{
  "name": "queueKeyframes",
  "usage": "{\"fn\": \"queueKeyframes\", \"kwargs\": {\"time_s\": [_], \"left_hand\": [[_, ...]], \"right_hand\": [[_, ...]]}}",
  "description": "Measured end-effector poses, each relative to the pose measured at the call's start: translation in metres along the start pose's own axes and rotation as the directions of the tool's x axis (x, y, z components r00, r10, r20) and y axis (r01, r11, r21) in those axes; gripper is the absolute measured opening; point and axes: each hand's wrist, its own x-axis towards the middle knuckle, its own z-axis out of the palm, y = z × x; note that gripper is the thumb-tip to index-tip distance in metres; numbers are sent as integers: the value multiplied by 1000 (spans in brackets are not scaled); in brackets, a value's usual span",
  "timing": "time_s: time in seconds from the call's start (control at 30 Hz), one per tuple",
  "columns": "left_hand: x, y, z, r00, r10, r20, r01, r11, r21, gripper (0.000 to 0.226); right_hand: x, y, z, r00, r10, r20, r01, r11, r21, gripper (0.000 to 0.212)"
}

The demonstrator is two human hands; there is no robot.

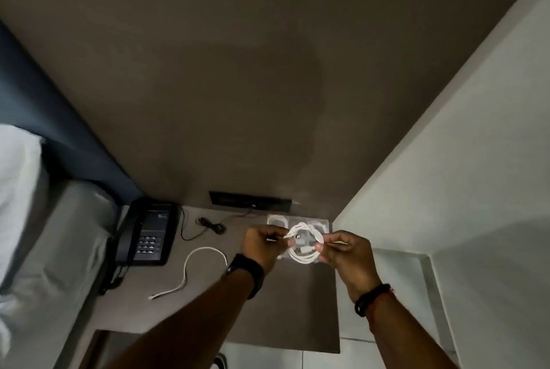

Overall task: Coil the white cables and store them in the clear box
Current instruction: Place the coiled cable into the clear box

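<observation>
Grey worktop (pixel 208 303) beside a bed (pixel 59 234), dim light. Head view: both hands up over the worktop's back right part, white coil (pixel 306 255) between them. At the coil's left edge the left hand (pixel 262 245) pinches a cable end; right hand (pixel 345 252) pinches the loops on the other side. Coil = several round loops, connector visible inside. Just behind it, at the wall, the clear box (pixel 276 218) with coiled white cables inside. One loose cable (pixel 196 261) lies uncoiled in an arch near the phone (pixel 148 234).
</observation>
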Motion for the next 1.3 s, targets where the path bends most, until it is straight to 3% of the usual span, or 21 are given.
{"fn": "queueKeyframes", "kwargs": {"time_s": [0.17, 0.27, 0.33, 0.4, 0.47, 0.5, 0.53, 0.57, 0.6, 0.63, 0.67, 0.73, 0.77, 0.87, 0.93, 1.0, 1.03, 1.1, 1.2, 1.3], "left_hand": [[61, -113, 26, 995, -101, 21, 102, 995, -14, 28], [81, -172, 37, 958, -286, 28, 284, 957, 61, 33], [96, -208, 44, 912, -410, -7, 409, 909, 83, 45], [108, -228, 46, 865, -501, -32, 502, 858, 109, 65], [122, -238, 48, 832, -538, 137, 545, 839, -16, 66], [130, -236, 53, 805, -539, 247, 585, 790, -183, 64], [138, -236, 59, 780, -554, 292, 626, 670, -399, 71], [143, -236, 60, 725, -585, 363, 651, 412, -637, 78], [145, -237, 60, 718, -582, 380, 640, 339, -690, 80], [150, -236, 61, 702, -607, 372, 654, 342, -675, 78], [152, -237, 60, 706, -631, 322, 676, 467, -570, 76], [153, -241, 60, 765, -625, 156, 639, 709, -298, 103], [158, -246, 63, 790, -612, 45, 603, 759, -245, 117], [168, -252, 63, 878, -477, 53, 480, 872, -100, 120], [169, -249, 63, 887, -461, 30, 462, 883, -80, 108], [162, -248, 65, 859, -507, 74, 510, 832, -220, 80], [156, -247, 66, 850, -519, 93, 525, 814, -250, 86], [143, -248, 68, 857, -511, 62, 510, 828, -234, 107], [125, -249, 66, 853, -522, 2, 505, 823, -260, 111], [106, -245, 64, 845, -534, -29, 506, 816, -279, 108]], "right_hand": [[57, 125, 21, 982, 175, -71, -172, 984, 46, 13], [68, 190, 30, 946, 316, -75, -311, 948, 68, 14], [77, 218, 35, 957, 285, -51, -283, 958, 46, 19], [90, 230, 35, 984, 172, -35, -173, 985, -21, 38], [106, 243, 33, 987, 159, -28, -159, 987, 14, 52], [113, 248, 32, 973, 230, -24, -227, 971, 76, 70], [119, 252, 31, 950, 311, -20, -305, 943, 131, 86], [125, 257, 31, 924, 382, -21, -372, 910, 185, 100], [130, 261, 30, 902, 432, -19, -418, 882, 219, 108], [135, 263, 29, 890, 456, -20, -440, 869, 228, 109], [141, 263, 29, 886, 464, -12, -451, 866, 219, 104], [151, 262, 26, 872, 488, 32, -486, 856, 177, 82], [154, 261, 24, 859, 508, 62, -511, 845, 155, 72], [159, 261, 20, 850, 520, 85, -527, 841, 123, 60], [158, 261, 20, 854, 515, 68, -520, 844, 130, 62], [150, 259, 22, 853, 518, 59, -522, 845, 114, 63], [146, 258, 22, 850, 524, 50, -526, 844, 108, 56], [135, 251, 21, 821, 564, 92, -571, 816, 93, 21], [119, 248, 18, 832, 543, 115, -552, 830, 76, 26], [104, 244, 14, 862, 492, 118, -502, 862, 68, 46]]}}
